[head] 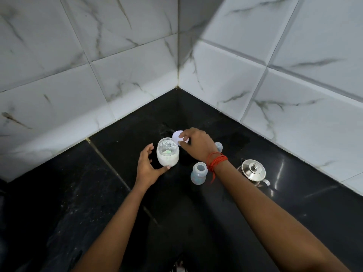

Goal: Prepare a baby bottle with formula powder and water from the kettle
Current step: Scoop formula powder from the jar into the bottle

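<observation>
Powder jar [168, 154] open on the bench [255, 213] — left hand [146, 167] fingers apart beside it, right hand [196, 144] fingers pinching the white lid [177, 136]

no legible text, white lid [177, 135], jar [168, 159], bottle [198, 173], kettle [253, 171] all without readable labels

marbled white wall tiles [137, 61], black countertop [78, 193]

Left grip [146, 167] spread open — right grip [196, 144] pinching, fingers curled.
</observation>
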`<control>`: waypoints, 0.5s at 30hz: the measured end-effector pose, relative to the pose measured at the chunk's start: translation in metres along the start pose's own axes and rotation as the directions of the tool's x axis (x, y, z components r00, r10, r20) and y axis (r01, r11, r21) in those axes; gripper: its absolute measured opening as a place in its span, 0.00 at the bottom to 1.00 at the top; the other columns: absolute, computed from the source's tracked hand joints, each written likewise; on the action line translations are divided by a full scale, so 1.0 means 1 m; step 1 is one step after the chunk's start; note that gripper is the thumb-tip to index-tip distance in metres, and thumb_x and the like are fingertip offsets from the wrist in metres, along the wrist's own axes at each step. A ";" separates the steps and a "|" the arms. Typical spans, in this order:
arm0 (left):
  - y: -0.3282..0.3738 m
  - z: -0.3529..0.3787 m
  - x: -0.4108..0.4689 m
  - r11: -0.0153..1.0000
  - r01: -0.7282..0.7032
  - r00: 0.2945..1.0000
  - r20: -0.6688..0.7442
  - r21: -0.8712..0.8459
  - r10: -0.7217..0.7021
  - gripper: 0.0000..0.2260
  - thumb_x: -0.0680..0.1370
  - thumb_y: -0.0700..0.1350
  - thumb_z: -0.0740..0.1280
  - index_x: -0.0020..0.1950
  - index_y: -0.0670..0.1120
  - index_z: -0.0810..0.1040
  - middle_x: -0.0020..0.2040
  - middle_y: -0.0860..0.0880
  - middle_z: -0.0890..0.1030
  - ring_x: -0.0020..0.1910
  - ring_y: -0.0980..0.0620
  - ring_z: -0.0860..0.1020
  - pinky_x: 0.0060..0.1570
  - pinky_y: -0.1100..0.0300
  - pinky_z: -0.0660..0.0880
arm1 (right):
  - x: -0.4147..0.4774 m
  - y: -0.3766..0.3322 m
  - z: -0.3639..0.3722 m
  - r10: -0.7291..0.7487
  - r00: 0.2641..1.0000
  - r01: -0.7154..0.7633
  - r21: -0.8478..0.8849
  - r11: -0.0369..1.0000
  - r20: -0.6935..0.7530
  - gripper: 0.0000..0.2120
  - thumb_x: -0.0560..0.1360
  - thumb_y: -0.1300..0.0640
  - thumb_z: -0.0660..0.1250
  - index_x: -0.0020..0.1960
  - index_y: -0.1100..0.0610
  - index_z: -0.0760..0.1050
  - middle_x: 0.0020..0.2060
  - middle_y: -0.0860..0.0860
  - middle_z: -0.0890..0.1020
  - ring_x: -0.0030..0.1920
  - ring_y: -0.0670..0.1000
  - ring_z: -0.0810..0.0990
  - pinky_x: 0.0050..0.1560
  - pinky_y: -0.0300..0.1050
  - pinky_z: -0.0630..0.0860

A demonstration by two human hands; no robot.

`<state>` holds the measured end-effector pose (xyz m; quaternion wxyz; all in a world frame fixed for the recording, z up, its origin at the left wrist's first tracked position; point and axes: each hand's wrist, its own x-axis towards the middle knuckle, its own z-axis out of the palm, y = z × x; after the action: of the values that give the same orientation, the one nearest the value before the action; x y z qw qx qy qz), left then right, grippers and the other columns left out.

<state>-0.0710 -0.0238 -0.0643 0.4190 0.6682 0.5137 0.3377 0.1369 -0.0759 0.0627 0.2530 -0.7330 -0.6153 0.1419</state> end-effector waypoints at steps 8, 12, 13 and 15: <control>0.009 0.000 0.032 0.998 -0.063 0.962 0.264 -0.024 0.067 0.41 0.61 0.44 0.85 0.70 0.61 0.74 0.64 0.59 0.82 0.62 0.62 0.80 0.68 0.47 0.78 | -0.006 -0.008 0.023 -0.016 0.999 0.015 0.007 1.000 0.044 0.12 0.74 0.51 0.71 0.56 0.50 0.83 0.61 0.50 0.76 0.60 0.52 0.77 0.56 0.48 0.77; 0.020 0.009 0.014 0.979 -0.204 0.977 0.077 0.025 0.201 0.40 0.64 0.45 0.86 0.72 0.55 0.73 0.68 0.59 0.78 0.65 0.61 0.77 0.65 0.55 0.78 | -0.012 -0.007 0.025 0.027 0.998 -0.022 -0.084 0.996 0.053 0.11 0.76 0.46 0.70 0.56 0.47 0.84 0.66 0.50 0.74 0.62 0.54 0.73 0.62 0.48 0.73; 0.023 0.010 0.009 0.960 -0.271 0.962 0.037 0.068 0.269 0.40 0.65 0.46 0.86 0.73 0.53 0.72 0.70 0.58 0.76 0.67 0.59 0.76 0.64 0.56 0.77 | -0.013 -0.008 0.024 0.035 0.998 -0.030 -0.092 0.995 0.056 0.11 0.76 0.46 0.69 0.55 0.46 0.84 0.67 0.50 0.73 0.62 0.54 0.73 0.63 0.47 0.72; 0.029 0.014 0.002 0.904 -0.404 0.912 -0.011 0.143 0.409 0.38 0.68 0.49 0.84 0.74 0.49 0.71 0.72 0.55 0.74 0.71 0.55 0.74 0.65 0.52 0.77 | -0.017 -0.010 0.022 0.038 0.996 -0.028 -0.123 0.992 0.082 0.13 0.76 0.45 0.69 0.57 0.46 0.84 0.70 0.50 0.72 0.64 0.55 0.72 0.64 0.47 0.70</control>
<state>-0.0462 -0.0281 -0.0437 0.2817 0.7808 0.3937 0.3949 0.1139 -0.0869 0.0486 0.1795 -0.7505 -0.6207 0.1390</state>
